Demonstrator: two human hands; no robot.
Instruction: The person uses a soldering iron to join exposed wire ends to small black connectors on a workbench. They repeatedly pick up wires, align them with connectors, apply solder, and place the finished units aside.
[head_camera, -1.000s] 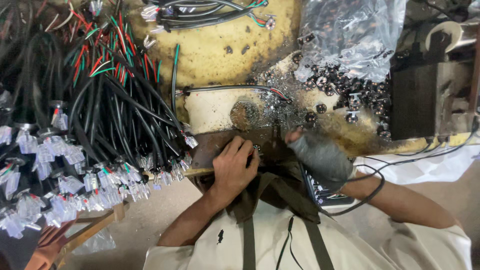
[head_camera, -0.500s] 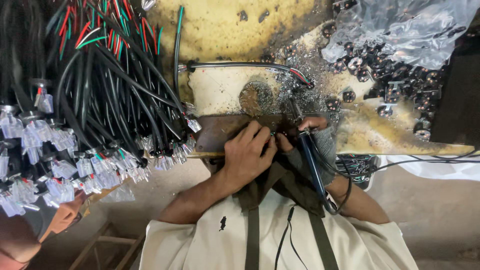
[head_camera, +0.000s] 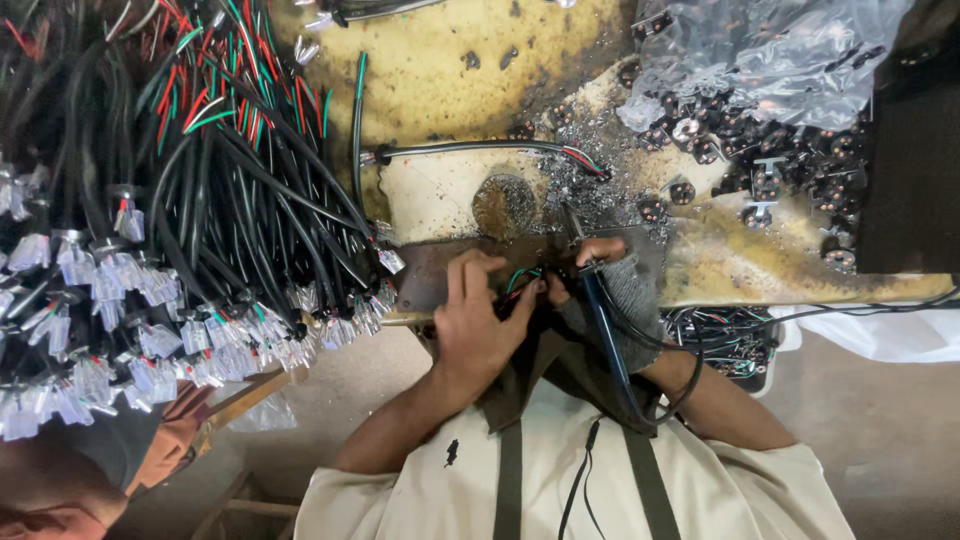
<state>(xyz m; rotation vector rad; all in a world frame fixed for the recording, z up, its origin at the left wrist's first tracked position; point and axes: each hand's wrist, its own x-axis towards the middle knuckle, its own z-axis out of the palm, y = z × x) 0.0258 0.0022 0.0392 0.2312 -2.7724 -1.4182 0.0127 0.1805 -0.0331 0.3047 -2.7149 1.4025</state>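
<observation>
Right now your left hand (head_camera: 478, 325) is curled narrow at the near edge of the bench (head_camera: 450, 70), its fingertips pinched on a small bunch of thin coloured wires (head_camera: 520, 283), green and red among them. Those wires sit just beyond your left fingertips, between your two hands, over a dark, scorched metal plate (head_camera: 425, 275) that lies under both of them.

Your right hand (head_camera: 608, 290) wears a grey fingerless glove and is closed round a soldering iron (head_camera: 590, 290), held like a pen. The iron's metal tip points away from you, past your right knuckles, and its dark cord (head_camera: 665, 385) loops back along your right forearm towards your chest. The two hands touch or nearly touch at the fingertips, right where the wires are; you cannot tell from this view whether the iron's tip meets the wires.

Just beyond your right hand lies a patch of grey solder crumbs (head_camera: 580, 190), and a single black cable (head_camera: 470, 148) with bared coloured ends runs across the yellowed surface there. Well out to the left of your left hand hangs a thick bundle of black cables (head_camera: 200, 190) ending in clear plastic connectors (head_camera: 160, 340). Beyond and to the right of your right hand sits a clear plastic bag (head_camera: 770, 50) with small round black parts (head_camera: 760, 160) spilled beside it. Another person (head_camera: 90, 470) shows low down, far left of your left elbow.
</observation>
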